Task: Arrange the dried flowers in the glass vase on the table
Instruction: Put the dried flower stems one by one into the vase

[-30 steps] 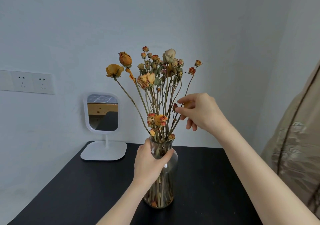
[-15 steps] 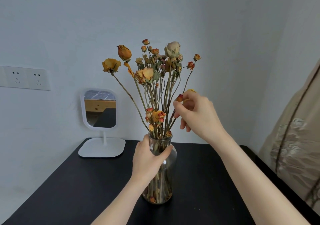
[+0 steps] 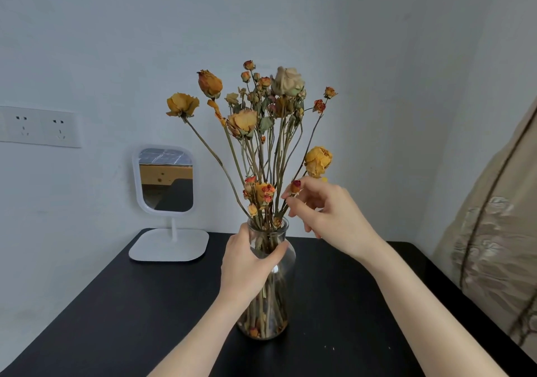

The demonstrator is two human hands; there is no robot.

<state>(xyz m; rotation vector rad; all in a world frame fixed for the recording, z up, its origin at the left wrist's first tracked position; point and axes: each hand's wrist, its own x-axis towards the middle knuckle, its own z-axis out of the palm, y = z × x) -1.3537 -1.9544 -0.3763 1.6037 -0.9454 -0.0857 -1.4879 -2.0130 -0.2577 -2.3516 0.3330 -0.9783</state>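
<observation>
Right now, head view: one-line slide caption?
Left hand grips the glass vase, right hand at a red bud among dried flowers.

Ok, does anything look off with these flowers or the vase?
One yellow rose sits far lower than the other big heads and leans out right, above the right hand. An orange petal dangles loose under the top-left bud. The glass vase stands upright.

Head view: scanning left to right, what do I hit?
wall socket → mirror → glass vase → right hand → beige fabric
</observation>
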